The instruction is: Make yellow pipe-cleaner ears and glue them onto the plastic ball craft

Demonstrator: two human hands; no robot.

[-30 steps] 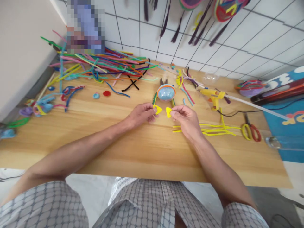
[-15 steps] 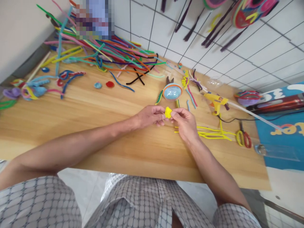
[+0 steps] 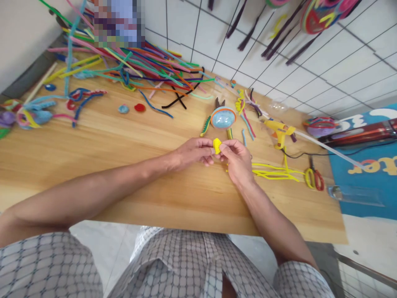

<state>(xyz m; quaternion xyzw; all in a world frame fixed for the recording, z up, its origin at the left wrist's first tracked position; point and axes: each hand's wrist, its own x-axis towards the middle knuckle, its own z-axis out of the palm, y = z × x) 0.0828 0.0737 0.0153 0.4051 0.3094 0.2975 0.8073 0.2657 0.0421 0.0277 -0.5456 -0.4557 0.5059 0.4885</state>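
Observation:
A small bright yellow fuzzy piece [image 3: 217,146], seemingly coiled pipe cleaner, is pinched between both hands above the table. My left hand [image 3: 196,151] grips its left side with the fingertips closed. From the other side, my right hand [image 3: 238,160] holds it between thumb and fingers. Just beyond the hands lies a pale blue domed piece with an orange rim [image 3: 223,118], in front of pliers [image 3: 220,102] whose dark jaws point away. Yellow pipe cleaners [image 3: 274,171] lie to the right of my right hand.
A yellow glue gun [image 3: 280,131] with a long clear stick lies at right, its cord trailing. Scissors [image 3: 314,178] rest near the right edge of the wooden table [image 3: 139,194]. Many coloured pipe cleaners [image 3: 155,72] are heaped at the back left. A clear tube [image 3: 356,195] lies at far right.
The yellow piece looks turned slightly between my fingers, both hands still holding it. The whole view has shifted a little, so the table's things appear slightly further left.

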